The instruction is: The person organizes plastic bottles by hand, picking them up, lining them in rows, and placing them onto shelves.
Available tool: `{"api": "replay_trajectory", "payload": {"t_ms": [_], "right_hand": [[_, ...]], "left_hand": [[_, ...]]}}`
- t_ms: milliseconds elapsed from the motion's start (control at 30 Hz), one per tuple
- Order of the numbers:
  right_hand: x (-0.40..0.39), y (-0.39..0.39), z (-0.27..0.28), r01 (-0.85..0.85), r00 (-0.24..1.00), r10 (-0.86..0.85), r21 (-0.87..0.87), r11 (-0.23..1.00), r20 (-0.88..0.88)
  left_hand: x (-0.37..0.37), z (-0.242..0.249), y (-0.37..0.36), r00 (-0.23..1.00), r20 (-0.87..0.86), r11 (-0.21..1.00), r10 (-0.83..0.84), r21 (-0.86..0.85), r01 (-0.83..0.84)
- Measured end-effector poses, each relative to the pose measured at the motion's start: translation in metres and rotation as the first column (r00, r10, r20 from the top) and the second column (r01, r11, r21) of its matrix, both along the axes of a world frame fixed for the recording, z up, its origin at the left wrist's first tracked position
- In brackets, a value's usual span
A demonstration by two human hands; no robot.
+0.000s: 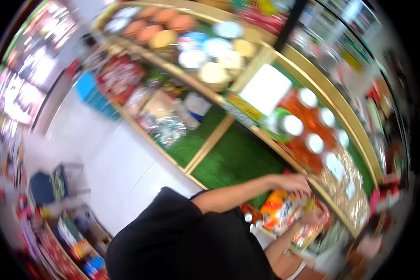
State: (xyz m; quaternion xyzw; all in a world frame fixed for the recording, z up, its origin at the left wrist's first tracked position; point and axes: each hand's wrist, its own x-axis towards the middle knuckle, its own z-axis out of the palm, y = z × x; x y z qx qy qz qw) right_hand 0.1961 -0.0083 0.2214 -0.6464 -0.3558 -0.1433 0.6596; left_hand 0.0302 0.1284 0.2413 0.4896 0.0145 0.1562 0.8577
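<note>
We look down, at a steep tilt, on a shop with a pale tiled floor point(121, 158); a dark blue chair with a metal frame point(44, 187) stands well apart from us at the left, and a bright blue plastic crate point(95, 95) sits beside the far end of a long pale wooden display unit lined with green turf point(210, 140). On its upper level we see a cluster of round-lidded tubs point(212, 49), then a plain white box-like block point(267, 87), then bottles of orange-red liquid with white caps point(308, 128); on the lower level, packaged goods point(161, 109) lie toward the far end. Our left hand point(291, 183) reaches across just below the upper ledge, fingers partly bent; blur keeps us from telling whether it has hold of anything. Our right hand point(315, 216) is curled around a shiny, multicoloured plastic packet point(305, 234); this packet is in front of the lower level, close below the left hand; just beside it, an orange, yellow and white packet point(276, 209) lies within the lower level, near small bottles with white caps point(248, 217).
</note>
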Motion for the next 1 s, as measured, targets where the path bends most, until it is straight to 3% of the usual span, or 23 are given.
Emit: {"api": "replay_trajectory", "payload": {"t_ms": [33, 133, 233, 267, 300, 333, 367, 433, 500, 567, 700, 733, 833, 900, 1000], "right_hand": [[-0.002, 0.014, 0.035, 0.161, 0.983, -0.152, -0.08, 0.984, 0.104], [0.016, 0.049, 0.098, -0.208, 0.972, 0.205, 0.011, 0.978, 0.119], [0.008, 0.107, 0.147, -0.413, 0.871, 0.426, -0.105, 0.905, 0.246], [0.001, 0.122, 0.156, -0.43, 0.863, 0.439, -0.093, 0.898, 0.251], [-0.007, 0.137, 0.164, -0.418, 0.838, 0.465, -0.21, 0.884, 0.285], [-0.012, 0.147, 0.169, -0.392, 0.813, 0.49, -0.326, 0.86, 0.314], [-0.008, 0.156, 0.165, -0.403, 0.809, 0.496, -0.315, 0.859, 0.317], [0.007, 0.176, 0.149, -0.466, 0.789, 0.599, -0.504, 0.727, 0.136], [0.018, 0.186, 0.133, -0.481, 0.783, 0.609, -0.5, 0.72, 0.124], [0.038, 0.191, 0.121, -0.63, 0.744, 0.66, -0.435, 0.643, -0.104], [0.045, 0.181, 0.111, -0.641, 0.757, 0.64, -0.344, 0.686, -0.132], [0.035, 0.175, 0.114, -0.52, 0.822, 0.569, -0.397, 0.757, 0.008], [0.008, 0.148, 0.123, -0.411, 0.892, 0.451, -0.392, 0.823, 0.013], [0.012, 0.134, 0.113, -0.35, 0.917, 0.395, -0.371, 0.86, 0.051], [0.028, 0.111, 0.086, -0.122, 0.96, 0.185, -0.279, 0.952, 0.209]], "left_hand": [[-0.004, 0.012, -0.001, 0.999, -0.006, 0.999, 0.034, 0.02, -0.034], [0.012, -0.004, -0.012, 0.997, 0.036, 0.997, 0.067, 0.027, -0.068], [0.017, 0.017, -0.014, 0.992, 0.055, 0.992, 0.111, 0.052, -0.113], [0.016, 0.023, -0.012, 0.991, 0.043, 0.984, 0.126, 0.125, -0.131], [0.018, 0.024, -0.011, 0.99, 0.028, 0.969, 0.141, 0.201, -0.144], [0.024, 0.021, -0.014, 0.989, 0.006, 0.976, 0.148, 0.163, -0.147], [0.03, 0.016, -0.014, 0.985, 0.048, 0.972, 0.165, 0.164, -0.17], [0.017, 0.029, -0.013, 0.986, -0.033, 0.959, 0.161, 0.242, -0.148], [0.034, 0.009, -0.009, 0.979, -0.034, 0.922, 0.203, 0.344, -0.179], [0.04, 0.003, -0.008, 0.971, -0.003, 0.883, 0.24, 0.416, -0.218], [0.03, 0.017, -0.015, 0.979, -0.127, 0.952, 0.162, 0.28, -0.121], [0.033, 0.014, -0.015, 0.97, -0.188, 0.966, 0.155, 0.234, -0.109], [0.049, 0.002, -0.016, 0.972, -0.064, 0.95, 0.225, 0.238, -0.204], [0.034, 0.018, -0.016, 0.979, -0.072, 0.964, 0.188, 0.206, -0.17], [0.034, 0.02, -0.015, 0.983, -0.087, 0.975, 0.159, 0.168, -0.143]]}}
